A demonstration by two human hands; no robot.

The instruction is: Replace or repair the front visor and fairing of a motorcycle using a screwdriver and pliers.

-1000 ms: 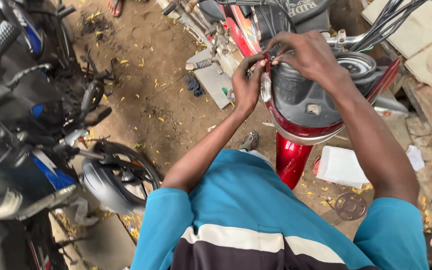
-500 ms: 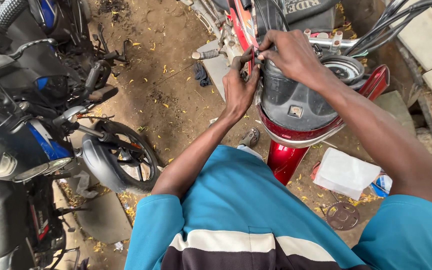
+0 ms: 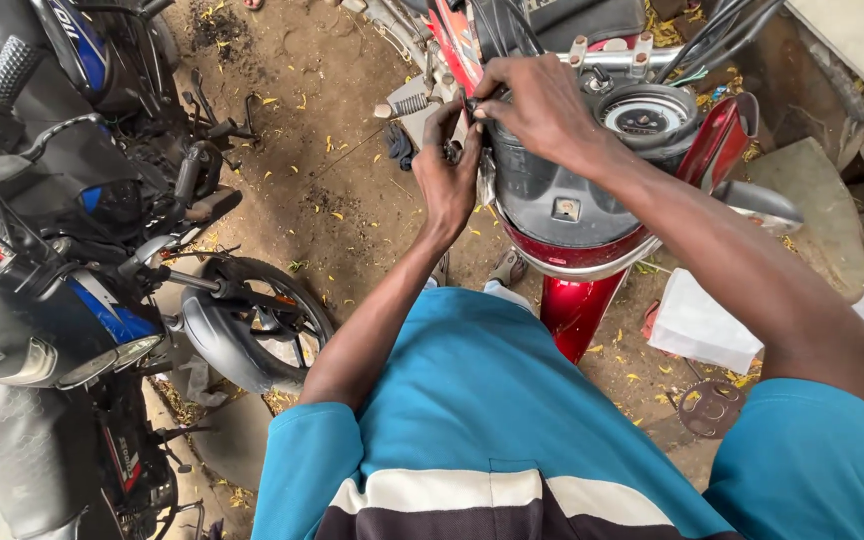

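Your left hand (image 3: 449,175) is at the left edge of the red motorcycle's headlight housing (image 3: 562,205), fingers curled upward and pinched on a small dark part at that edge; what the part is cannot be told. Your right hand (image 3: 537,105) comes in from above the housing, fingers bent and closed on the same spot, fingertips touching those of your left hand. Both hands meet just left of the round speedometer (image 3: 647,115), which sits on top of the housing.

Red front fender (image 3: 577,310) hangs directly below the housing. Bundle of black cables (image 3: 722,35) runs up and to the right from the speedometer. White cloth (image 3: 697,325) lies on the dirt ground (image 3: 342,150) to the lower right of the housing, with a small round metal disc (image 3: 709,405) just below it. Blue and black motorcycle (image 3: 62,290) stands well to the left of the housing, its front wheel (image 3: 252,325) turned toward you.
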